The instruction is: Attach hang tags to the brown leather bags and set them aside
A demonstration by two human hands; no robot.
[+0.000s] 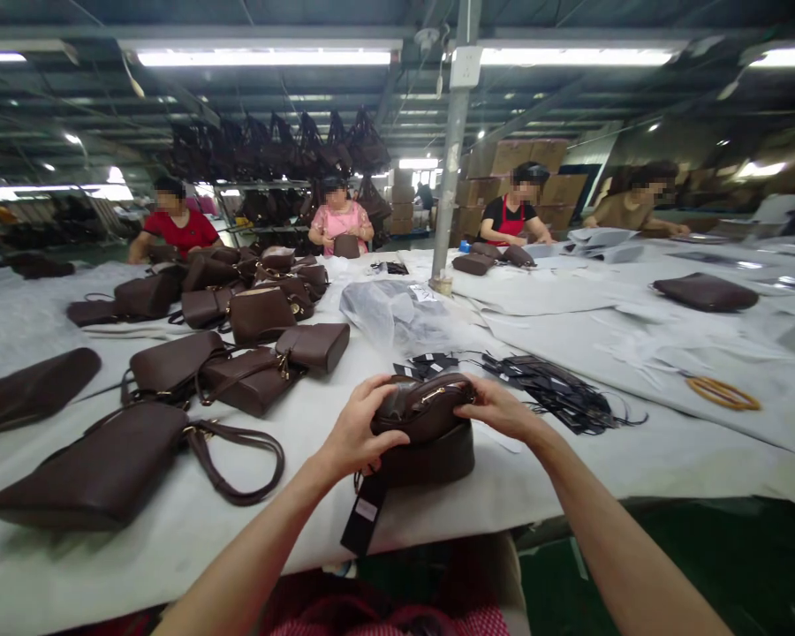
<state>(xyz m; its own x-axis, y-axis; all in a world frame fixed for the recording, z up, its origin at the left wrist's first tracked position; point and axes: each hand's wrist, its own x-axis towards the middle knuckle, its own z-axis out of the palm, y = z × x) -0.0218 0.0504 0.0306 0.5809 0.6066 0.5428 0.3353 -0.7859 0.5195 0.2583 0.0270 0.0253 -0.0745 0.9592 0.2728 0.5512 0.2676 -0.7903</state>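
Observation:
A small dark brown handbag (430, 437) stands on the white table (437, 508) near its front edge. My left hand (358, 428) grips the bag's left top, fingers curled over it. My right hand (500, 408) holds the bag's right top edge by the gold zip. A black hang tag (364, 512) dangles from the bag over the table's edge.
Several brown handbags (252, 353) lie across the table's left half, a large one (106, 468) nearest me. Black tags and cords (556, 393) lie to the right, a clear plastic bag (390, 314) behind. A pole (451, 168) rises mid-table. Several people work at the far side.

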